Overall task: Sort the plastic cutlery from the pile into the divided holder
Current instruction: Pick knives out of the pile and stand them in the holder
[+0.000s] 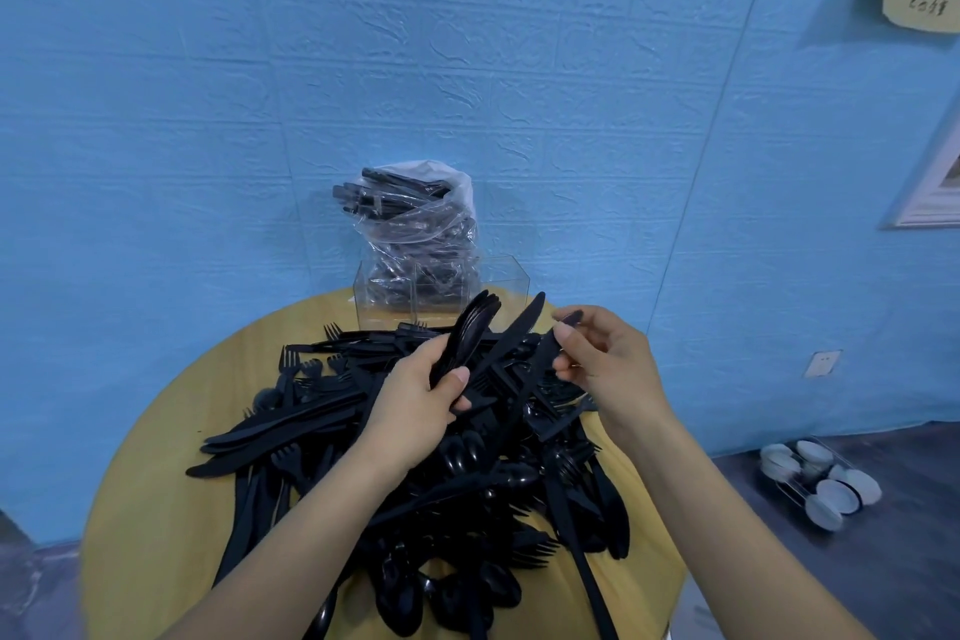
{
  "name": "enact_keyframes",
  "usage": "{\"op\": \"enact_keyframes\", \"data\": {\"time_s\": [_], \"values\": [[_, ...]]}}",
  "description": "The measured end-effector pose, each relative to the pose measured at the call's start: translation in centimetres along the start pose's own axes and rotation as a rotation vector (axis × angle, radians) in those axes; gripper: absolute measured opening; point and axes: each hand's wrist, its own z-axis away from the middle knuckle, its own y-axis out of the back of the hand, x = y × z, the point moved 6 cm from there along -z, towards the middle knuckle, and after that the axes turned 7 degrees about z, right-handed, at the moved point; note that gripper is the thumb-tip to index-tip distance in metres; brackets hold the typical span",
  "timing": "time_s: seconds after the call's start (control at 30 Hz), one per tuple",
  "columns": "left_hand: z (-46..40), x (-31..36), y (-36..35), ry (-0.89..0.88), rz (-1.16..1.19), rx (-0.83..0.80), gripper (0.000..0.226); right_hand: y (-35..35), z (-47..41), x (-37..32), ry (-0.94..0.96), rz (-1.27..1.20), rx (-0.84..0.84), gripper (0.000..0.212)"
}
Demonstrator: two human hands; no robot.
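Observation:
A big pile of black plastic cutlery (415,473), with knives, forks and spoons, covers the round wooden table (156,535). My left hand (415,405) grips a stack of black spoons (470,327) and a black knife (511,335), held up over the pile. My right hand (608,364) pinches another black knife (545,353) near its upper end, just right of the left hand's bundle. The clear divided holder (498,281) stands at the table's far edge, beyond both hands.
A clear plastic bag (415,218) full of black cutlery stands just behind the holder against the blue wall. On the floor at right lies a wire rack with white bowls (815,478). A wall socket (822,363) is low on the right.

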Motion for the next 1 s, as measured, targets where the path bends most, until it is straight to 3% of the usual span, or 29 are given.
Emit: {"op": "enact_keyframes", "data": {"time_s": [0.4,0.53,0.7,0.83,1.0], "values": [[0.3,-0.6,-1.9,0.212,0.334,-0.225,0.026,-1.1,-0.1,-0.6,-0.019,-0.513,-0.208,0.025],[0.7,-0.5,-2.7,0.26,0.359,-0.292,0.021,-1.3,-0.2,-0.6,-0.056,-0.5,-0.233,0.027],[0.7,-0.6,-2.5,0.261,0.354,-0.272,0.023,-0.7,-0.4,-0.8,-0.113,-0.505,-0.203,0.005],[0.4,-0.7,-1.6,0.226,0.366,-0.182,0.03,-0.7,-0.3,-1.1,-0.145,-0.493,-0.202,0.015],[0.9,0.1,-2.7,0.232,0.522,-0.207,0.029,-2.1,-0.1,-1.0,-0.187,-0.431,-0.167,0.018]]}}
